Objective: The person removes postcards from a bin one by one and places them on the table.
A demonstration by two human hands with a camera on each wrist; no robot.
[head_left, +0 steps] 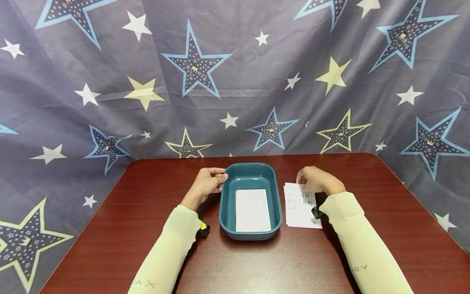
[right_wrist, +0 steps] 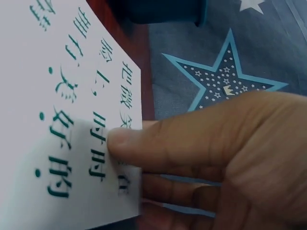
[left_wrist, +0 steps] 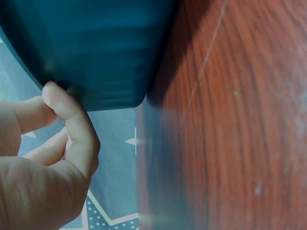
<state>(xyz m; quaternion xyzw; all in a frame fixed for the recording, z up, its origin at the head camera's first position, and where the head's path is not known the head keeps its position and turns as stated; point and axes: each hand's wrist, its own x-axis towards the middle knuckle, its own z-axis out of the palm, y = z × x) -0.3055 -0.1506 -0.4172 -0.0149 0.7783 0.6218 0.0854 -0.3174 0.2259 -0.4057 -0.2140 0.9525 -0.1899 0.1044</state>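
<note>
A teal rectangular tray (head_left: 278,196) stands on the table, with white cards (head_left: 253,210) lying inside it. At its far left corner, my left hand (head_left: 209,184) pinches the rim; the left wrist view shows the thumb (left_wrist: 72,120) against the outer wall. To the right of the tray, my right hand (head_left: 317,179) pinches a white card (head_left: 299,210) at its far edge. Rows of green Chinese characters cover this card, and the right wrist view shows the thumb (right_wrist: 144,143) lying over the print, the other fingers behind. Another white edge shows along the card's left side.
The dark red wooden table (head_left: 147,228) ends at a grey curtain (head_left: 227,73) patterned with stars, which hangs behind and at both sides. Each wrist carries a small black device (head_left: 204,230), and both arms wear pale yellow sleeves (head_left: 167,249).
</note>
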